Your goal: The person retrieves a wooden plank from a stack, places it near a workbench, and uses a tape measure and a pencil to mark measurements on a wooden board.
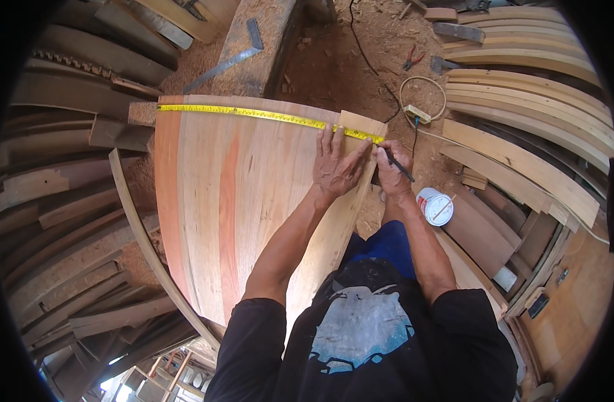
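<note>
A yellow tape measure [267, 114] lies stretched across the far end of a wide panel of glued wooden boards [237, 194]. My left hand [338, 164] rests flat near the panel's right side, its fingers spread and the fingertips pressing on the tape. Just right of it, at the panel's right edge, my right hand [394, 167] is closed around a slim black pen [401, 165]. The pen's lower tip points to the tape's right end. Whether the right fingers also touch the tape is hard to make out.
A metal square [230, 63] lies on a thick timber beam [253, 40] beyond the panel. Planks [66, 94] fill the left side, with more stacked boards [528, 94] at right. A white bucket [438, 208], a power strip [417, 114] with cable and pliers [412, 59] are to the right.
</note>
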Tool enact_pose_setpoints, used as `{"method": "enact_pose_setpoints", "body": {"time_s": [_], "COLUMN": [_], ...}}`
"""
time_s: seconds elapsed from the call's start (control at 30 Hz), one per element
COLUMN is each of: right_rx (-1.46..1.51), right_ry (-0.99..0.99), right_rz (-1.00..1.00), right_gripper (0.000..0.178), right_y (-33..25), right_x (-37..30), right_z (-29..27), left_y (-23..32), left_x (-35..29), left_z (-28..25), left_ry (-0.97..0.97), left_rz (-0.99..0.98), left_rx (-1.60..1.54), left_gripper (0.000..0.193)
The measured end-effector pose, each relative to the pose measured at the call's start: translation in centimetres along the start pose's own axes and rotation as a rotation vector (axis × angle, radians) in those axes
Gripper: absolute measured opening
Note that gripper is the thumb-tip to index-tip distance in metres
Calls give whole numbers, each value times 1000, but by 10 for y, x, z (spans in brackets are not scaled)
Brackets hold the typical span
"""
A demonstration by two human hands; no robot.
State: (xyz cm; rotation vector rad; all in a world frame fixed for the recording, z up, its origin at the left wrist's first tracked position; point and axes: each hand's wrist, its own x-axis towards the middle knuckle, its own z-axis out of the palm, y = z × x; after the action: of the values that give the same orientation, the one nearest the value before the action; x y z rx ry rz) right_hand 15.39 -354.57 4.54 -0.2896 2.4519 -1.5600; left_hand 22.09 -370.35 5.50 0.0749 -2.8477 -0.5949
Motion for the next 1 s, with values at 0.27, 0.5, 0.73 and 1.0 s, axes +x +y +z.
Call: {"method": "enact_pose_setpoints", "body": {"time_s": [0.27, 0.5, 0.73, 1.0], "right_rx": [-34, -83, -24, -11], "right_ry": [-71, -129, -72, -71], "right_rz": [23, -1, -4, 75], "right_gripper": [17, 18, 17, 17], "right_y": [-5, 5, -2, -9], "right_x": [6, 5, 6, 9], "right_z": [-5, -8, -6, -5], "left_y": [0, 0, 0, 0], "left_x": [-1, 1, 2, 0], "left_z": [2, -1, -1, 1], "left_ry": [-5, -5, -9, -40], "left_rz": [-12, 9, 5, -11], "left_rx": [-18, 2, 1, 15], "left_gripper": [45, 42, 43, 45]}}
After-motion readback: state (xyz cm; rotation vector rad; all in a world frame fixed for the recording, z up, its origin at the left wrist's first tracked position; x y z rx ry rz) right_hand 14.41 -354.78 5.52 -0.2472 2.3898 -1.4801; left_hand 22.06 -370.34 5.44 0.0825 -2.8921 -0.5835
